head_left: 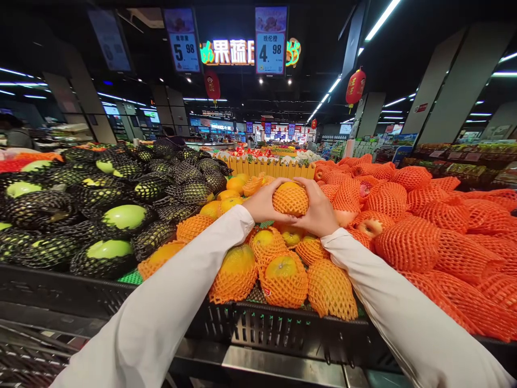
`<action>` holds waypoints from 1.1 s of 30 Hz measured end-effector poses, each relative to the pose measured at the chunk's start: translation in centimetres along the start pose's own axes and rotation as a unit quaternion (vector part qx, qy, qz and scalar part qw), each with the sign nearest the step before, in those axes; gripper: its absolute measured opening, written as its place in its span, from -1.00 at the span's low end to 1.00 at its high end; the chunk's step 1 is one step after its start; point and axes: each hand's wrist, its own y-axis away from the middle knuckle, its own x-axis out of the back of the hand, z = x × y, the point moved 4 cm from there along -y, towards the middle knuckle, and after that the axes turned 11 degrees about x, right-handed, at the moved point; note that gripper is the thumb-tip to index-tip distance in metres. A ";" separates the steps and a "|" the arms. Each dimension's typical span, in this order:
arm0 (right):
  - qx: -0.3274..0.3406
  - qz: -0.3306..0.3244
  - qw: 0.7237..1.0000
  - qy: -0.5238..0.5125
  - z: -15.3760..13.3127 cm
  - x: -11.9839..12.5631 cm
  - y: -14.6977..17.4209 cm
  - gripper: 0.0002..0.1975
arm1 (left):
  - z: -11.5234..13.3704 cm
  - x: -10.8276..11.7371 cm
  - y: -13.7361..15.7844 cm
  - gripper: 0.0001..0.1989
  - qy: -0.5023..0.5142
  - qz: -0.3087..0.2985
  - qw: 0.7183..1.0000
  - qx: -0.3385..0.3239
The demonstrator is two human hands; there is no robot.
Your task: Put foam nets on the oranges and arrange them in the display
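Observation:
Both my hands are raised over a fruit stand and wrap around one yellow-orange mango in an orange foam net (290,199). My left hand (264,205) cups its left side and my right hand (319,207) covers its right side and top. Both arms are in white sleeves. Below the hands lies a pile of several more netted yellow mangoes (283,277) in a black plastic crate (278,326).
Green mangoes in black nets (109,253) fill the left of the stand. Fruit in darker orange nets (440,237) is heaped on the right. A yellow picket fence (269,168) closes the back. Price signs (270,40) hang overhead. A metal ledge (258,366) runs in front.

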 end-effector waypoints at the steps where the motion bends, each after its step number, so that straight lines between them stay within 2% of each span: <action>1: -0.005 -0.001 1.000 -0.007 0.3 -0.2 0.0 -0.12 | -0.2 0.1 0.0 -0.17 -0.026 0.021 0.999 0.004; 6: -0.109 0.030 0.993 -0.040 2.9 -1.0 0.7 0.08 | -1.2 1.3 0.0 -0.06 -0.177 0.133 0.975 0.034; 9: -0.145 0.047 0.987 -0.047 3.7 -1.0 1.0 0.01 | -1.6 1.8 0.1 -0.05 -0.271 0.156 0.946 0.090; 12: -0.149 0.054 0.987 -0.037 3.8 -0.8 1.1 -0.11 | -1.9 1.6 0.2 -0.12 -0.345 0.099 0.926 0.119; 15: -0.158 0.054 0.986 -0.029 3.7 -0.7 1.1 -0.15 | -2.4 1.3 0.1 -0.12 -0.379 0.031 0.918 0.116; 19: -0.160 0.055 0.985 -0.025 3.7 -0.7 1.1 -0.18 | -2.5 1.5 0.3 -0.15 -0.358 -0.025 0.926 0.117; 21: -0.158 0.056 0.986 -0.025 3.8 -0.8 1.1 -0.20 | -2.2 1.5 0.6 -0.24 -0.341 -0.082 0.924 0.150; 24: -0.160 0.049 0.986 -0.028 3.8 -0.8 1.1 -0.22 | -1.4 1.6 0.8 -0.38 -0.335 -0.147 0.907 0.207; 28: -0.159 0.040 0.986 -0.024 3.7 -0.7 1.0 -0.25 | -0.8 2.3 0.1 -0.51 -0.340 -0.145 0.902 0.221; 31: -0.158 0.034 0.987 -0.014 3.6 -0.6 0.9 -0.29 | -0.8 3.4 -0.4 -0.64 -0.332 -0.085 0.914 0.215; 33: -0.158 0.025 0.987 -0.005 3.5 -0.6 0.9 -0.34 | -0.9 4.1 -0.4 -0.65 -0.324 -0.037 0.919 0.220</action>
